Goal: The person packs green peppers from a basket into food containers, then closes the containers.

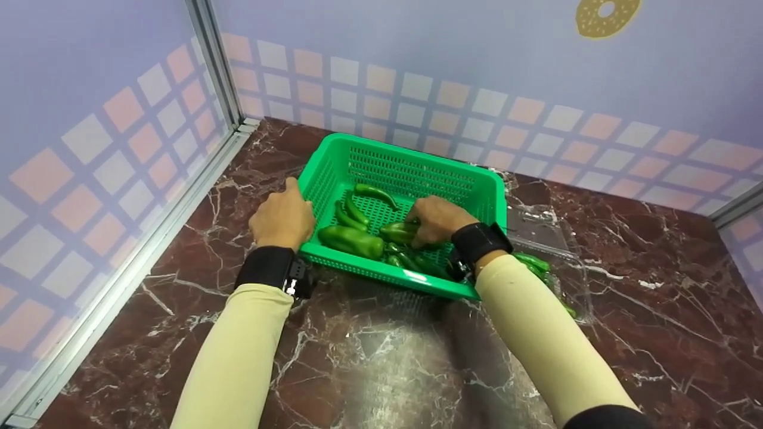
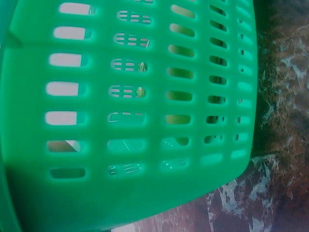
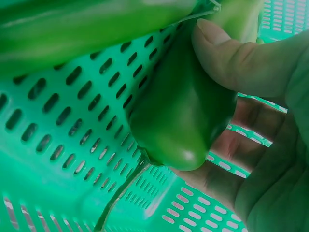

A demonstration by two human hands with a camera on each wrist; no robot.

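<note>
your right hand [image 1: 438, 219] gripped a glossy, smooth green pepper [image 3: 183, 121] inside the green basket [image 1: 411, 164]; your left hand [image 1: 283, 217] clasped its rim.

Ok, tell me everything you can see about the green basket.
The green basket is a rectangular plastic crate with slotted, perforated walls and floor and a solid rim. It stands upright on the dark red marble counter in the corner. Green peppers lie inside. The left hand rests against its left rim; the right hand reaches in, gripping one pepper. A clear plastic container lies at its right side.
</note>
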